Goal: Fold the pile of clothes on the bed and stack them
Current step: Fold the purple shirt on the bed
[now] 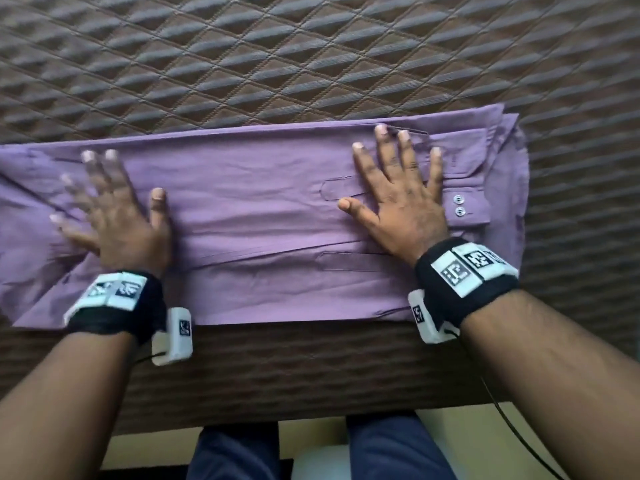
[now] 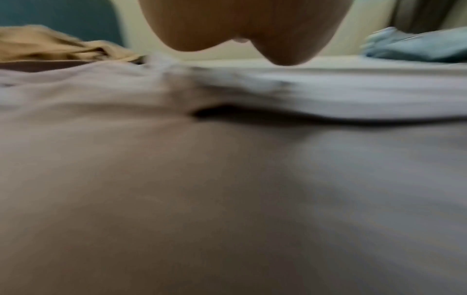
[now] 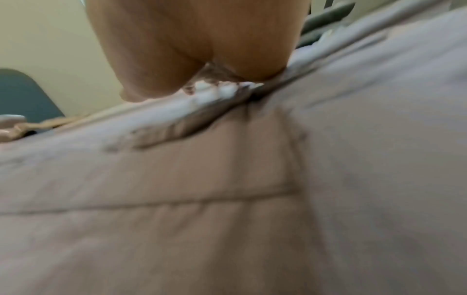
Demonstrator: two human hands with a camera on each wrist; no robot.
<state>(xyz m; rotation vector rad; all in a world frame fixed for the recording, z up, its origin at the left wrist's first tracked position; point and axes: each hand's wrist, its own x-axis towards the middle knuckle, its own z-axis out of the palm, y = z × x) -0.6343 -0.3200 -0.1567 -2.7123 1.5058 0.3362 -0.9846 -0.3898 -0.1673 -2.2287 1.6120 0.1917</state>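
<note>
In the head view, one purple shirt point(image 1: 263, 216) lies folded into a long band across the middle of the frame, on the brown quilted bed point(image 1: 311, 57). The left hand point(image 1: 114, 216) rests flat on it at centre left, fingers spread and straight, gripping nothing; it is blurred. The right hand point(image 1: 401, 195) lies flat at centre right, fingers splayed, beside a cuff with two buttons point(image 1: 459, 205). Two wrist bands show at the lower edge. Only the left wrist view shows a tan garment point(image 2: 58, 46) at upper left and a blue one point(image 2: 419, 48) at upper right. The right wrist view shows the palm on blurred cloth.
</note>
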